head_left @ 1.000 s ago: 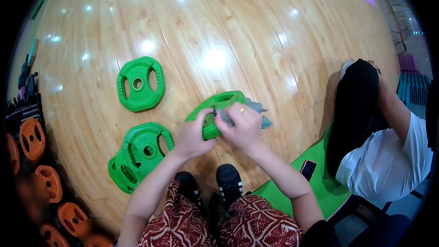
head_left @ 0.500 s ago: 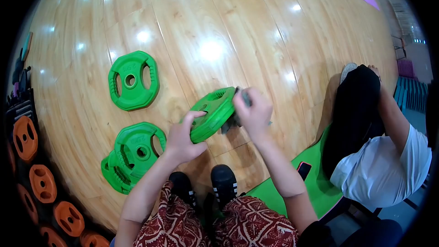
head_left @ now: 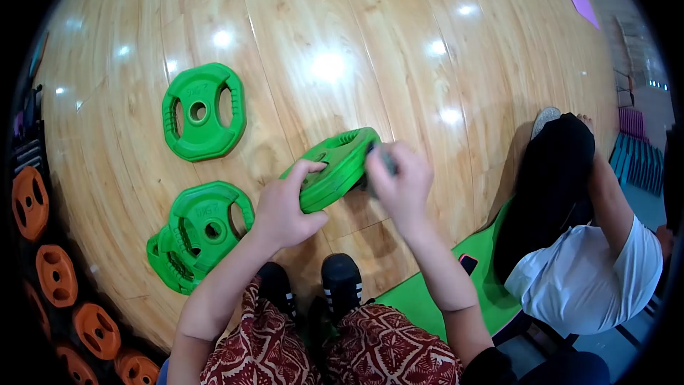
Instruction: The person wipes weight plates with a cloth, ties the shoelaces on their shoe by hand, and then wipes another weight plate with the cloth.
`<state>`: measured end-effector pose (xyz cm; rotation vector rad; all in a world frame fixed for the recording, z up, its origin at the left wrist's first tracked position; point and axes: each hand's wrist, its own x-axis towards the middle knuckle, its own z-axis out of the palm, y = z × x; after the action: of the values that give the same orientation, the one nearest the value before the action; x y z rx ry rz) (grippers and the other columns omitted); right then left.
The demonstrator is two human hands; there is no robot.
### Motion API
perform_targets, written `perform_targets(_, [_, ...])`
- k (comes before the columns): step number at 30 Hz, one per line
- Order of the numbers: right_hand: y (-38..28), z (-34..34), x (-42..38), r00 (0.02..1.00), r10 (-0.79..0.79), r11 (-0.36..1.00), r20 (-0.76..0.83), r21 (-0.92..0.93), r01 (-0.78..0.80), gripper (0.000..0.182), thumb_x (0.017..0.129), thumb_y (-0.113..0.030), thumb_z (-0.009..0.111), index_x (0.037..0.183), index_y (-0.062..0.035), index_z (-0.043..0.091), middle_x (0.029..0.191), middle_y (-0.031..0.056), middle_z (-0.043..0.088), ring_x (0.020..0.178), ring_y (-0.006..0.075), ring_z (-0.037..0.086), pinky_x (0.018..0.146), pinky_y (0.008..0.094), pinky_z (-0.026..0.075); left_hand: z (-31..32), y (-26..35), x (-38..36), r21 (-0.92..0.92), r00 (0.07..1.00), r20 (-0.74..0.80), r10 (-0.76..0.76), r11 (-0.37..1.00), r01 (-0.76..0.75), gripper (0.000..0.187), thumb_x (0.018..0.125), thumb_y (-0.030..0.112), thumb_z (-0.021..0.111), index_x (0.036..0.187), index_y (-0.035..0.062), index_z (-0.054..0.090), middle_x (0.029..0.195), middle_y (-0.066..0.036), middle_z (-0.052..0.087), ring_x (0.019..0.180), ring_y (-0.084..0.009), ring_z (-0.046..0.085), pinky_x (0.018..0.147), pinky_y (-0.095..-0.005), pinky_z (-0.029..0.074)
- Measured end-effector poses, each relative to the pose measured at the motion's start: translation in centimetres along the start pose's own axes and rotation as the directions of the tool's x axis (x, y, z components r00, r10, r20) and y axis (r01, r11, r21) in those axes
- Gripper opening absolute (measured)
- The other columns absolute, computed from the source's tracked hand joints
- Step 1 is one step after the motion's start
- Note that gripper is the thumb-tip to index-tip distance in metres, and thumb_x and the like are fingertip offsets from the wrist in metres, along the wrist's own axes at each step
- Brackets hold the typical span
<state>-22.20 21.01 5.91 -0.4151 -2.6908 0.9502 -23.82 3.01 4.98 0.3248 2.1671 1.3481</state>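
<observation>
A green weight plate (head_left: 335, 175) is held tilted above the wooden floor by my left hand (head_left: 288, 203), thumb and fingers gripping its near left side. At the plate's right edge, my right hand (head_left: 402, 185) is closed round a dark grey cloth (head_left: 387, 160) that touches the rim. One more green plate (head_left: 204, 112) lies flat on the floor at the upper left. Nearer to me on the left, a green plate (head_left: 214, 224) overlaps another green plate (head_left: 168, 260).
Orange weight plates (head_left: 55, 275) stand in rows at the far left. To the right, a seated person (head_left: 584, 271) in a white top is beside a green mat (head_left: 491, 292) with a phone (head_left: 467, 264) on it. Teal and purple stacked items (head_left: 638, 160) are at the far right.
The camera view has shifted slightly, and the floor plates appear higher and further left. My right hand has moved a little along the held plate's edge, while my left hand keeps its grip.
</observation>
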Motion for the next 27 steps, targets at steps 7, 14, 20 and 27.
perform_targets(7, [0.8, 0.8, 1.0, 1.0, 0.02, 0.997, -0.005, 0.073, -0.019, 0.017, 0.071, -0.013, 0.063, 0.062, -0.0035, 0.052, 0.056, 0.0122, 0.051, 0.047, 0.0253, 0.051, 0.043, 0.0327, 0.038, 0.2, 0.7, 0.1, 0.038, 1.0, -0.013, -0.001, 0.999, 0.002, 0.052, 0.058, 0.021, 0.062, 0.107, 0.0098, 0.046, 0.07, -0.015, 0.058, 0.065, -0.0337, 0.058, 0.057, -0.0409, 0.045])
perform_targets(14, [-3.5, -0.7, -0.8, 0.948, -0.3, 0.954, 0.105, 0.041, 0.298, 0.016, 0.071, -0.013, 0.062, 0.061, -0.0037, 0.052, 0.055, 0.0123, 0.051, 0.048, 0.0262, 0.052, 0.044, 0.0336, 0.04, 0.7, 0.9, 0.3, 0.083, 0.998, 0.012, -0.054, 0.995, 0.053, 0.054, 0.059, 0.018, 0.061, 0.109, 0.0098, 0.045, 0.072, -0.017, 0.058, 0.069, -0.0347, 0.059, 0.061, -0.0386, 0.046])
perform_targets(20, [2.0, 0.2, 2.8, 0.978, 0.181, 0.981, 0.102, -0.086, -0.173, 0.019, 0.07, -0.017, 0.063, 0.061, -0.0048, 0.052, 0.054, 0.0125, 0.051, 0.046, 0.0272, 0.051, 0.044, 0.0352, 0.039, 0.8, 1.0, 0.0, 0.135, 1.0, 0.023, 0.008, 0.991, -0.011, 0.053, 0.06, 0.023, 0.061, 0.108, 0.0093, 0.043, 0.064, -0.016, 0.056, 0.062, -0.035, 0.057, 0.056, -0.0435, 0.044])
perform_targets(27, [-2.1, -1.0, -1.9, 0.942, -0.313, 0.95, 0.124, 0.037, 0.311, 0.016, 0.071, -0.01, 0.061, 0.06, -0.0039, 0.051, 0.053, 0.011, 0.048, 0.045, 0.0251, 0.049, 0.043, 0.0326, 0.037, 1.3, 0.9, -0.7, 0.182, 0.999, 0.02, 0.04, 0.982, -0.043, 0.054, 0.06, 0.021, 0.062, 0.109, 0.01, 0.042, 0.063, -0.014, 0.056, 0.062, -0.0326, 0.057, 0.055, -0.0417, 0.045])
